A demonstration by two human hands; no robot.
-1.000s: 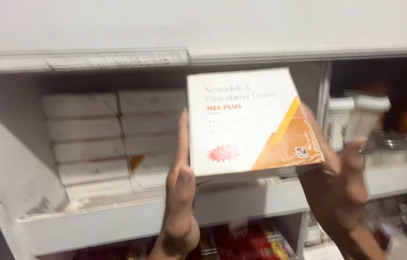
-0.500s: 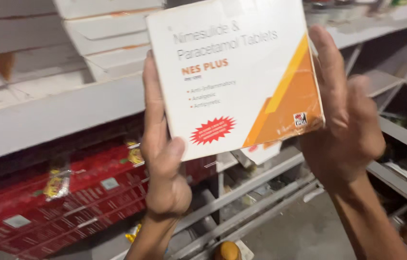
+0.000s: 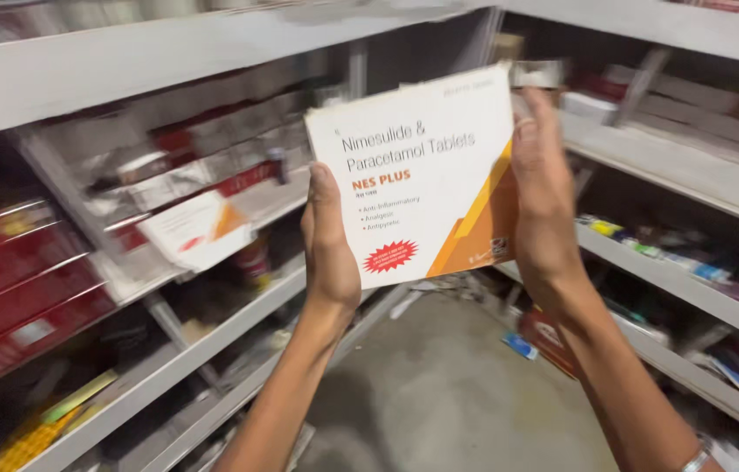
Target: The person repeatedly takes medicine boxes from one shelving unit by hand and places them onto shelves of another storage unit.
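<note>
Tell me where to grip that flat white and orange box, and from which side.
Grip the box by its two long side edges, coming from behind with fingers wrapping forward. It is wide, thin and upright, so the narrow edges give the surest hold. The left hand and right hand already clamp it that way.

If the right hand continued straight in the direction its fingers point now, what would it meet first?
The right hand points up and away, gripping the white and orange box. Just beyond its fingertips sits a small pale box on the grey shelf, probably met first, though depth is unclear.
</note>
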